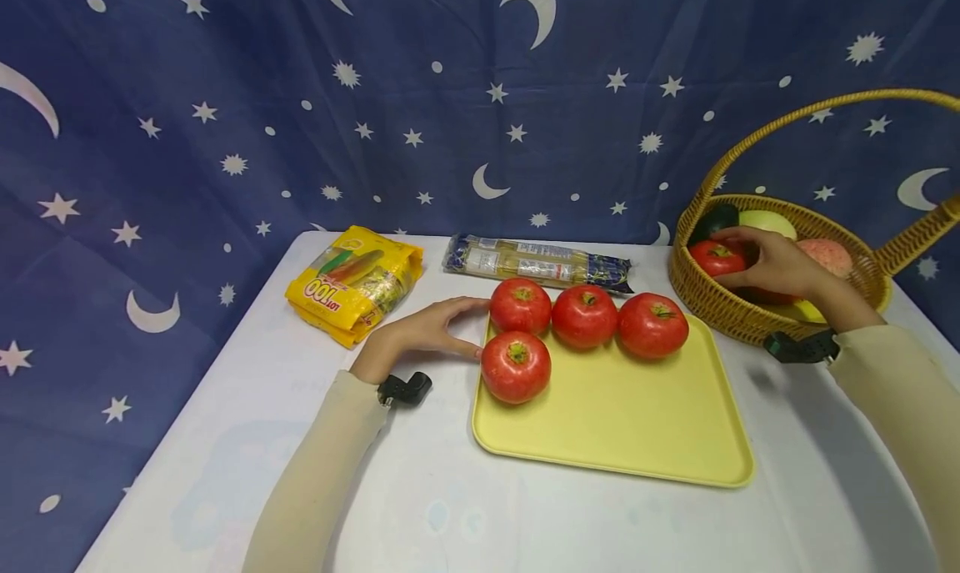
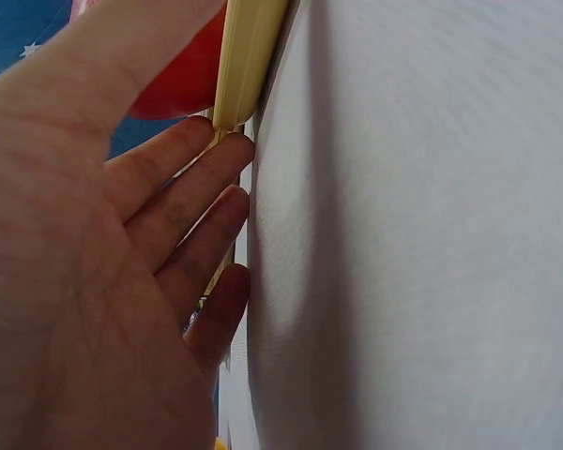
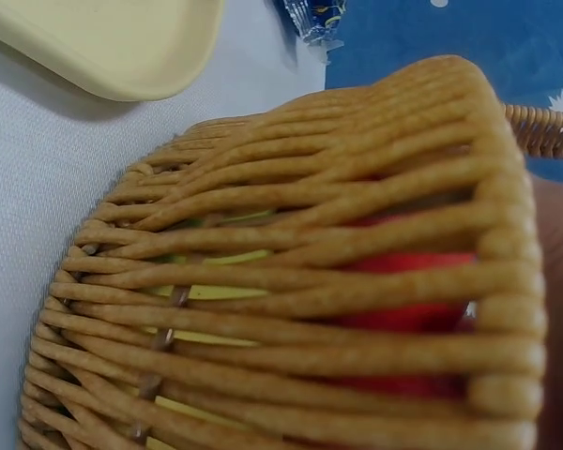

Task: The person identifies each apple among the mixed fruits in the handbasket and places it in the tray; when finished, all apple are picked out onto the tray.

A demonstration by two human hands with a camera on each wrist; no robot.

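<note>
My right hand (image 1: 776, 264) reaches into a wicker basket (image 1: 705, 298), thumb and fingers around a red tomato (image 1: 716, 258). In the right wrist view the basket's weave (image 3: 291, 328) hides most of that hand. At the left edge of a yellow tray (image 1: 630, 423), my left hand (image 1: 431, 329) lies with fingers extended and thumb apart. Its fingertips are at the tray rim in the left wrist view. Closest to it are a front tomato (image 1: 515, 367) and a back-left tomato (image 1: 520, 305). Two more, a middle tomato (image 1: 584, 316) and a right tomato (image 1: 652, 326), sit along the tray's back.
A yellow snack bag (image 1: 354, 285) lies at the back left. Behind the tray is a clear pack of long sticks (image 1: 536, 262). The basket also holds a dark green item (image 1: 714, 222), a pale green one (image 1: 767, 222) and a pinkish round one (image 1: 825, 257); its handle arches high.
</note>
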